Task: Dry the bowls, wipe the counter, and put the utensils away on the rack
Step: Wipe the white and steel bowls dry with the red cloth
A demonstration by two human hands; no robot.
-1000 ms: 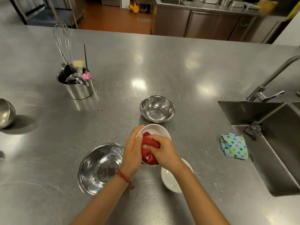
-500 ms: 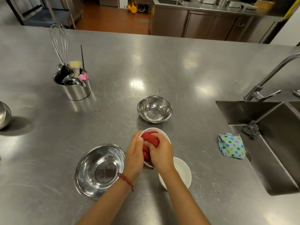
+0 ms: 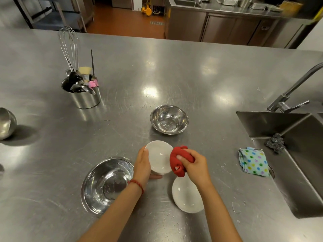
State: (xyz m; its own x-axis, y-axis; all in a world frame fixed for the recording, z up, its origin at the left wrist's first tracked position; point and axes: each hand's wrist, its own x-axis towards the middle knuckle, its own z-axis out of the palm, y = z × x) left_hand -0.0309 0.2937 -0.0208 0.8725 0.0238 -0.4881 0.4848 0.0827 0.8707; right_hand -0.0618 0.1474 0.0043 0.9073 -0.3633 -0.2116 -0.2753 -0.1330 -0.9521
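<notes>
My left hand [image 3: 143,165] grips a small white bowl [image 3: 160,157] by its left rim, tilted above the steel counter [image 3: 201,81]. My right hand [image 3: 194,165] clutches a bunched red cloth [image 3: 180,158] at the bowl's right edge. A second white bowl [image 3: 185,196] sits on the counter below my right wrist. A large steel bowl [image 3: 106,184] with water drops lies to the left, and a smaller steel bowl [image 3: 169,119] stands just beyond the hands. A steel canister [image 3: 83,96] at the back left holds a whisk [image 3: 69,46], spoons and other utensils.
A polka-dot cloth [image 3: 253,161] lies at the sink's rim on the right. The sink [image 3: 297,154] holds a steel scourer [image 3: 275,142] under a tap [image 3: 288,100]. Another steel bowl [image 3: 6,124] lies on its side at the far left. Water drops dot the counter near me.
The red cloth has come out of the white bowl's inside and now sits at its right edge. The bowl's inside now shows, with my left hand still holding it.
</notes>
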